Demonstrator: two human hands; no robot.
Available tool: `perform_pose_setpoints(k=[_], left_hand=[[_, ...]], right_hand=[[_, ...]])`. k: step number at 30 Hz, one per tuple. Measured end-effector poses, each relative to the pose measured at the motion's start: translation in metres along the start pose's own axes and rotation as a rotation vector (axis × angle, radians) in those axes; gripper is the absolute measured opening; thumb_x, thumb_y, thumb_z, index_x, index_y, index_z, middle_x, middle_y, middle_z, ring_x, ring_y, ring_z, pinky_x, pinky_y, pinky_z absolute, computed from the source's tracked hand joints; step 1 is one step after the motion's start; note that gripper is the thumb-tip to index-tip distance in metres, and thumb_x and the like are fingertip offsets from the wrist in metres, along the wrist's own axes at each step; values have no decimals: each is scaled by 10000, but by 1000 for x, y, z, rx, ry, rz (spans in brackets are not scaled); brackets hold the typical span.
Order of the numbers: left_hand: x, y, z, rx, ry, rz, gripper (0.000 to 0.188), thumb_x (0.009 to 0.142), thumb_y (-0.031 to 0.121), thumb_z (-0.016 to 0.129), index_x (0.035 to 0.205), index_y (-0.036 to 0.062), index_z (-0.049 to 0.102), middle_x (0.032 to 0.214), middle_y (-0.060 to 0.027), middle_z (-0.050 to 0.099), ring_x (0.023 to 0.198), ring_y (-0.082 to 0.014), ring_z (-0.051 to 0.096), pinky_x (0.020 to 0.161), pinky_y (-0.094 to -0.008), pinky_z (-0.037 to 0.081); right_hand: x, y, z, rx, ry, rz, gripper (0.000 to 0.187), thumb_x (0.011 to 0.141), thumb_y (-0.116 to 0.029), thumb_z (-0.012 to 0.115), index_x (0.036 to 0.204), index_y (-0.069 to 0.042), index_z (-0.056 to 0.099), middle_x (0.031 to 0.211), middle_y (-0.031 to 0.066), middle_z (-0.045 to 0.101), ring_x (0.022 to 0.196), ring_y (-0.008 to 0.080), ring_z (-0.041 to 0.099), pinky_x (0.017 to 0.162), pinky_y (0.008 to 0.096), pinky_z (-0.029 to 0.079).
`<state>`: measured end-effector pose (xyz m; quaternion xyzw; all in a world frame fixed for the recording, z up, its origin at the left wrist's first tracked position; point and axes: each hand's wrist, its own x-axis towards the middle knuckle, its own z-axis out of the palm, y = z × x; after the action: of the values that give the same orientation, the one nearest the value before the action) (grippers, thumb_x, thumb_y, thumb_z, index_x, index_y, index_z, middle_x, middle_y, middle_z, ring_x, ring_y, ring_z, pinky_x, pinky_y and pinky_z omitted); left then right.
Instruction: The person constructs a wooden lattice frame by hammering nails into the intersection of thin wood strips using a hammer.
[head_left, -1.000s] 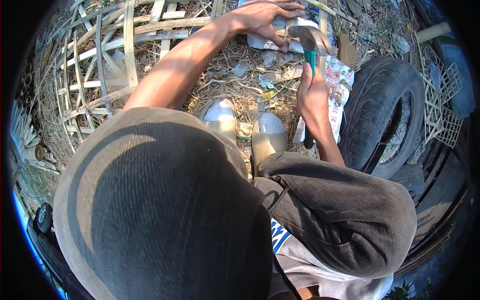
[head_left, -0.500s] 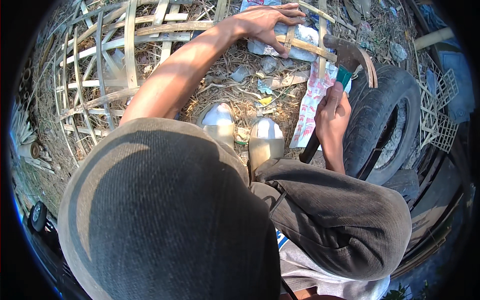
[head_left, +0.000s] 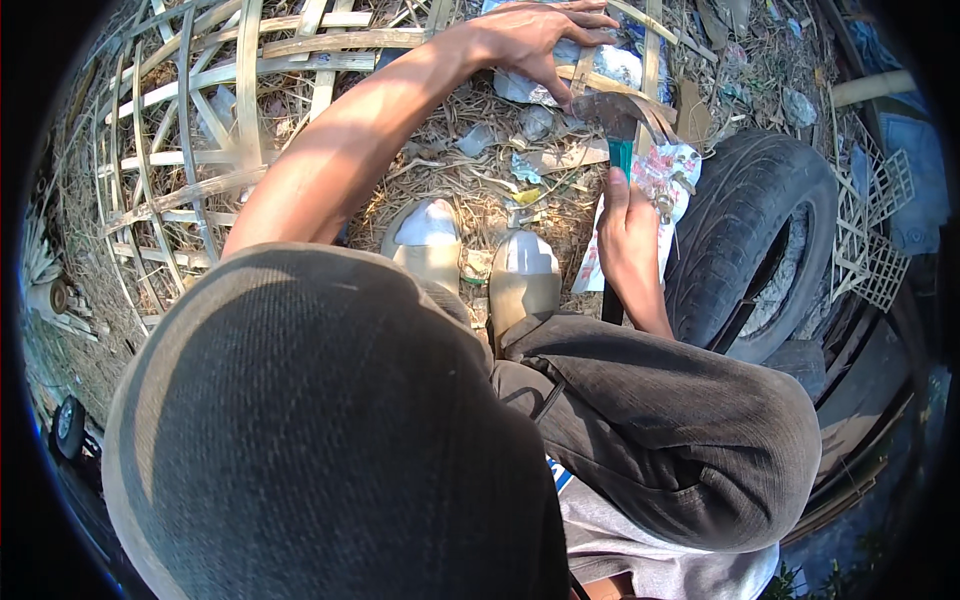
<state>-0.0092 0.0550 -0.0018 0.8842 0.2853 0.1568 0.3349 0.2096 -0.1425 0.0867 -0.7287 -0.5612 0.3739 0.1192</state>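
Gripping a hammer (head_left: 621,155) in the head view, the R hand (head_left: 632,228) is closed narrow round the handle, thumb up along its green neck, right of centre. Hammer's metal head is just beside a bamboo strip (head_left: 602,81), can't tell if touching. L hand (head_left: 530,42), far side, has fingers & thumb spread wide, palm down by the strip & a whitish lump (head_left: 520,88); can't tell if it presses on them. Printed sheet (head_left: 588,265) lies on the ground w/ R hand over part of it. Tyre (head_left: 705,235) leans just right of R hand. Bamboo lattice (head_left: 248,80) is far left, partly behind L forearm. 2 beige shoes (head_left: 524,292) sit btwn the arms, w/ dark trousers (head_left: 330,410) near
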Motion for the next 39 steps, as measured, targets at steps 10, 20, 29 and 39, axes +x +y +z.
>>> perform_pose_setpoints(k=[10,20,29,39], left_hand=[[11,-2,-1,39,-20,18,1188,654,587,900,1576,28,403,1683,-172,306,1595,-319,171,1285,-449,254],[6,-7,9,-51,57,86,1110,628,493,950,1518,10,496,1675,-189,318,1593,-344,173,1282,-470,241],[-1,-9,7,64,17,57,1172,659,571,909,1564,8,421,1688,-159,303,1601,-331,136,1288,-469,231],[6,2,-2,-16,0,1,1176,650,566,917,1568,25,418,1677,-168,323,1586,-343,198,1266,-472,281]], right_hand=[[23,-17,-7,3,-19,67,485,1132,-370,426,980,46,622,623,187,529,582,274,542,610,469,447],[20,-17,-2,10,-3,-11,468,1125,-338,444,897,39,602,633,236,573,591,395,595,597,503,445],[11,-11,3,-38,63,-47,479,1129,-354,424,982,57,622,606,234,546,549,371,581,564,510,422],[22,-17,0,1,68,35,491,1125,-372,429,976,57,616,683,270,595,614,416,596,601,518,435]])
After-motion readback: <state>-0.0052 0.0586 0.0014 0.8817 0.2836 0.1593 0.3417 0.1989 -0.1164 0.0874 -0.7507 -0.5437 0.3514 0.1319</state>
